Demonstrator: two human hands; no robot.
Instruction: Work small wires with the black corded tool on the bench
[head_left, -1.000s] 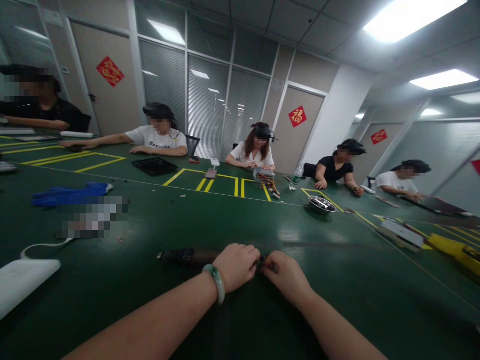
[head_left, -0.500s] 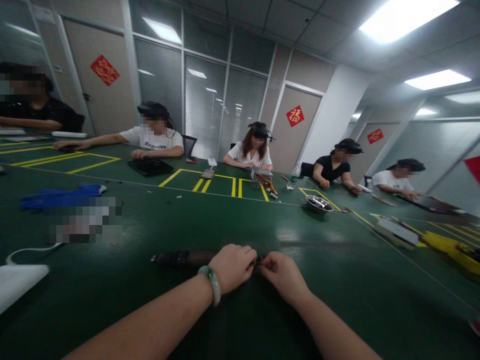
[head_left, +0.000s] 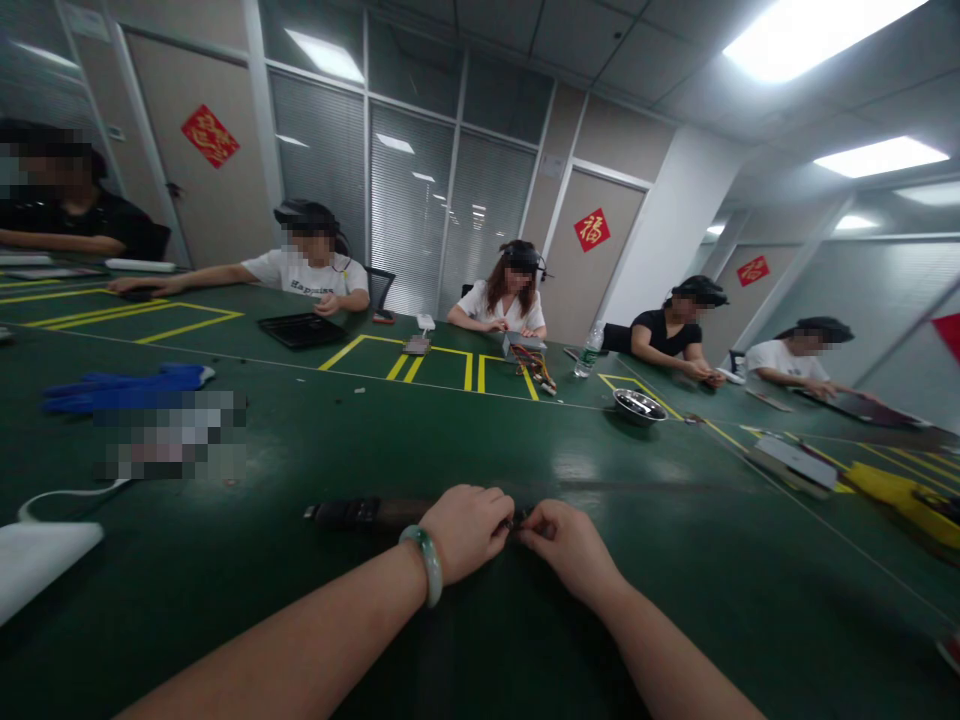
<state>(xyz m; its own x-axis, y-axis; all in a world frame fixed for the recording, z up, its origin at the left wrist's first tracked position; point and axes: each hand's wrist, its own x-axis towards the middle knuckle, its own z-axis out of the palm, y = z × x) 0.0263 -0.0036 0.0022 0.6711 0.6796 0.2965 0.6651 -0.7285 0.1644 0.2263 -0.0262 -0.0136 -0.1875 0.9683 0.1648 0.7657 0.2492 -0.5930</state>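
Observation:
A long dark rod-shaped tool [head_left: 394, 513], shaped like an electric screwdriver, lies level on the green table with its small metal tip to the left. My left hand [head_left: 471, 528] is closed around its right part, and a green-and-white bangle circles that wrist. Close against it, my right hand [head_left: 562, 545] pinches with thumb and fingertips at the tool's right end. A small dark part shows between the two hands. My fingers cover most of that end, so its details are hidden.
The green table [head_left: 420, 440] carries blue gloves [head_left: 127, 388] and a white object [head_left: 45, 570] with a cable at left. Ahead are a metal bowl [head_left: 639, 406], a bottle [head_left: 589, 352] and a black tray [head_left: 300, 330]. Several people work across the table. Yellow items [head_left: 904, 505] lie right.
Both my hands stay at the tool's right end, with barely any visible motion. Across the table, the person by the black tray has raised a hand slightly over it.

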